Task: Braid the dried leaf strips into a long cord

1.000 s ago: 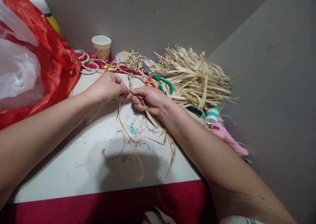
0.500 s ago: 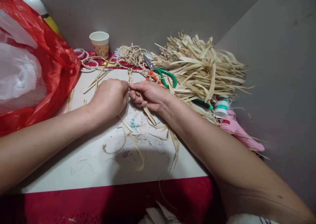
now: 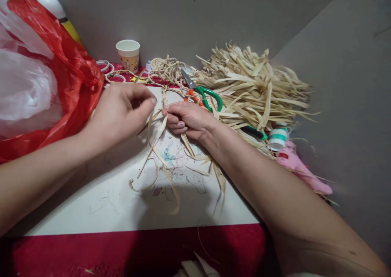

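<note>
Left hand has drawn back, fingers loosened, while right hand pinches the braid.

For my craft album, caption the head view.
Right hand pinches straw strips below a braid, left hand close by, scissors beyond.

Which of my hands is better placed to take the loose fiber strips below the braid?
Probably your left hand: it's beside the loose fiber strips, with no strip visibly pinched at its fingertips. Your right hand seems occupied, pinching the braid's lower end.
</note>
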Demonstrator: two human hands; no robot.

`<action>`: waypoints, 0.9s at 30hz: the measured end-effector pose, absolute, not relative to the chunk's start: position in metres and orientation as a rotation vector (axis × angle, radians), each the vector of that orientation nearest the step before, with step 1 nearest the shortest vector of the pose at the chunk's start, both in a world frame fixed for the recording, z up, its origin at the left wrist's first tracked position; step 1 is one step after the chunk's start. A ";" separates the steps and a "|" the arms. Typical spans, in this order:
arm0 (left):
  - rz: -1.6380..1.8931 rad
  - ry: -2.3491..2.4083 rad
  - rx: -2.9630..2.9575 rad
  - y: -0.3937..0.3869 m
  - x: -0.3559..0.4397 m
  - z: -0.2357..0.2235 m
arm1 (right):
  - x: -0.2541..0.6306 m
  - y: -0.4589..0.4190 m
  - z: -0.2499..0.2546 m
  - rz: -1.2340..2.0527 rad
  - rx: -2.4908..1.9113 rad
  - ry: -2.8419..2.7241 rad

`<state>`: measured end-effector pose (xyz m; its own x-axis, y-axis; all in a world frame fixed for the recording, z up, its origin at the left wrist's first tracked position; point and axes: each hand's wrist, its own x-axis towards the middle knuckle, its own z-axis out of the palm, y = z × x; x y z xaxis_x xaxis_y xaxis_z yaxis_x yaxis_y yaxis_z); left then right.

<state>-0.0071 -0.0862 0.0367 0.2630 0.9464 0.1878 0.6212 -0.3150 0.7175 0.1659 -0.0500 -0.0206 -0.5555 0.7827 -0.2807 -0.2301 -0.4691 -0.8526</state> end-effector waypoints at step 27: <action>0.421 1.215 1.591 -0.042 0.001 0.006 | 0.170 -0.050 -0.019 1.945 -1.053 -1.294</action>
